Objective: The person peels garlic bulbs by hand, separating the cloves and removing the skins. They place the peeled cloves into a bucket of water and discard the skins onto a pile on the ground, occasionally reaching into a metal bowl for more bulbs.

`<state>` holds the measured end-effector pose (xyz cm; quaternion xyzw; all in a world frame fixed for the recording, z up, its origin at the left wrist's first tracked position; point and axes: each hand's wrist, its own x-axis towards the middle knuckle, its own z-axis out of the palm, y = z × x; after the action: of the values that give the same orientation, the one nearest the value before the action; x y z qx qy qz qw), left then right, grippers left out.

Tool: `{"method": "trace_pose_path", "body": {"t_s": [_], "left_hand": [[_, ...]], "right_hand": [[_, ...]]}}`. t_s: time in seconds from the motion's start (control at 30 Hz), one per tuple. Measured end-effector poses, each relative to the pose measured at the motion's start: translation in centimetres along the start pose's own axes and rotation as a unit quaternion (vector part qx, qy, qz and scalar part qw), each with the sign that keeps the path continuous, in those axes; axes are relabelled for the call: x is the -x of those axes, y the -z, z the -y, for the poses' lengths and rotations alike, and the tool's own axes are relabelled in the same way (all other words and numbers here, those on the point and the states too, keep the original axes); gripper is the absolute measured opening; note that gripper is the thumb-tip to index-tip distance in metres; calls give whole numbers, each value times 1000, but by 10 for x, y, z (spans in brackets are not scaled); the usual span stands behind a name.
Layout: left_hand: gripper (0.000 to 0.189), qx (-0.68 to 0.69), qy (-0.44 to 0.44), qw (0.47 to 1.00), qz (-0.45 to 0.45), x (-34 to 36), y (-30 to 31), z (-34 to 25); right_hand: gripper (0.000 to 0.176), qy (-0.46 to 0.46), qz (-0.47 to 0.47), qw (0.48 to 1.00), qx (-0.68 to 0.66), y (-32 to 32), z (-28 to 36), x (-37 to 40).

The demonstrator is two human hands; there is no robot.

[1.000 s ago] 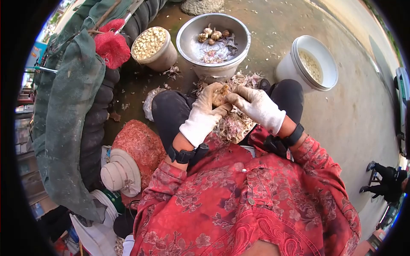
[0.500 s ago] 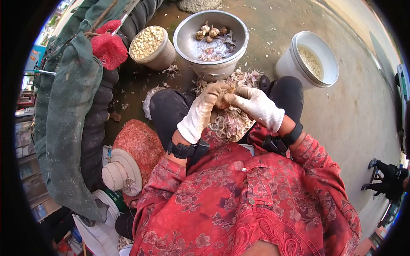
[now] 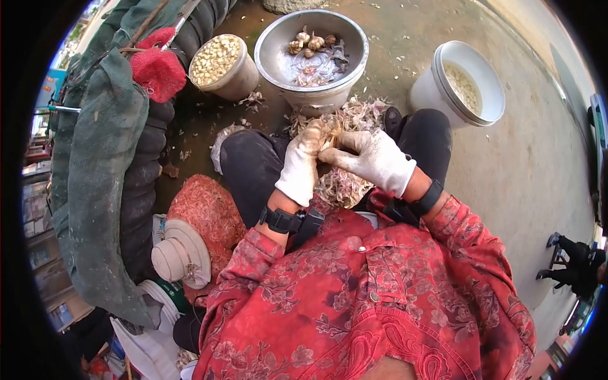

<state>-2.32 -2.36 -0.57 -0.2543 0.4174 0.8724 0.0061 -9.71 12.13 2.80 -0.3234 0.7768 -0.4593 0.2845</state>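
Both my hands wear white knit gloves with soiled fingers and meet above my lap. My left hand (image 3: 303, 159) is closed around a garlic bulb (image 3: 330, 134), which is partly hidden by the fingers. Against the bulb, my right hand (image 3: 373, 159) is closed in a pinch, thumb pointing left; whatever lies between its fingertips is hidden. Beneath and beyond the hands, a heap of garlic skins (image 3: 345, 183) lies between my knees. A metal basin (image 3: 269, 54) ahead holds several garlic bulbs (image 3: 309, 43) and loose skins.
A bucket of peeled cloves (image 3: 233, 85) stands left of the basin. To the right, a white bucket (image 3: 430, 95) holds cloves in liquid. At my left are a red mesh sack (image 3: 206, 206), a pale hat (image 3: 180, 256) and a green-draped barrier (image 3: 95, 183). A person (image 3: 573, 263) sits far right.
My right hand has shifted left and its thumb now lies nearer my left fingers. My left wrist has moved slightly right. The bulb is more covered by the fingers.
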Motion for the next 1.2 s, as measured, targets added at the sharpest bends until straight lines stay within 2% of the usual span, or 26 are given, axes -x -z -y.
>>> {"method": "trace_pose_path", "body": {"t_s": [0.07, 0.13, 0.2, 0.27, 0.33, 0.43, 0.47, 0.53, 0.57, 0.67, 0.7, 0.8, 0.93, 1.0, 1.1, 1.2], "left_hand": [[42, 14, -47, 999, -9, -10, 10, 11], [42, 0, -36, 999, -12, -22, 26, 13], [42, -15, -25, 999, -14, -24, 26, 10], [42, 48, -18, 998, -22, -18, 17, 0], [43, 17, -19, 999, -32, -19, 21, -2], [45, -18, 9, 999, -43, -15, 20, -10], [45, -38, 28, 998, -31, -13, 20, -15], [45, -58, 47, 997, -20, -12, 19, -17], [45, -44, 16, 998, -35, -12, 17, -13], [43, -46, -31, 997, -48, -14, 18, -7], [42, -64, -47, 996, -44, -14, 19, -6], [41, -109, -79, 991, -14, -7, 18, -7], [39, -103, -106, 989, -7, -9, 21, -2], [37, -107, -140, 984, -16, -8, 20, 1], [37, -165, -114, 980, 3, -8, 26, 2], [36, -116, -97, 988, 20, -6, 21, 3]], "right_hand": [[33, 23, 28, 995, 91, 4, 3, -2], [36, 21, 75, 992, 102, 3, 10, 2], [36, 10, 92, 978, 188, -5, 8, 5], [37, 17, 92, 984, 149, -7, 2, 6], [37, 18, 106, 972, 208, -6, 1, 6], [39, -16, 93, 980, 178, 0, -12, 3], [38, -13, 57, 986, 159, 2, -15, 4], [36, -43, 65, 995, 69, 8, -18, 0], [34, -51, 27, 998, -7, 9, -16, 3], [32, -64, -9, 997, 30, 13, -6, -3], [31, -30, -51, 998, 10, 5, -8, -3], [30, -23, -9, 999, 24, 6, -6, -2], [28, -4, -17, 998, 56, 5, -5, -1], [28, -36, -3, 990, 139, 6, 2, 2], [29, -10, -10, 980, 199, 4, 7, 6], [31, -8, 0, 988, 152, 2, -1, 6]]}}
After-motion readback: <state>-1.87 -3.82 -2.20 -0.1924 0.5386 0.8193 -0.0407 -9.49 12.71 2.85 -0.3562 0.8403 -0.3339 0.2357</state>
